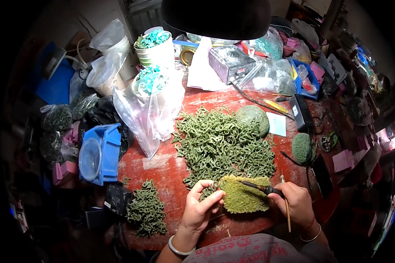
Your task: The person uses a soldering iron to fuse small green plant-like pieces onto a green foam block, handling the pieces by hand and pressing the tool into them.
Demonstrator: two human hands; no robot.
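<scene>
My left hand [200, 208] is closed, thumb and fingers pinching a small ring-shaped piece [214, 185] at the left edge of a rough yellow-green pad [245, 199]. In my right hand [296, 201] is a pen-like tool [264, 189] with a dark handle and thin tip. That tip points left over the pad, toward the small piece. A slim wooden stick [288, 215] is also held between my right fingers, slanting downward. Just beyond the pad spreads a large heap of small curly green pieces [226, 144].
A smaller green heap [146, 210] lies at the left front of the red table [158, 166]. Left stand a blue tray [111, 153] and plastic-wrapped buckets [156, 50]. A grey box [231, 63] with cables sits at the back. A lamp [217, 17] hangs overhead. Rounded green pads [301, 147] lie right.
</scene>
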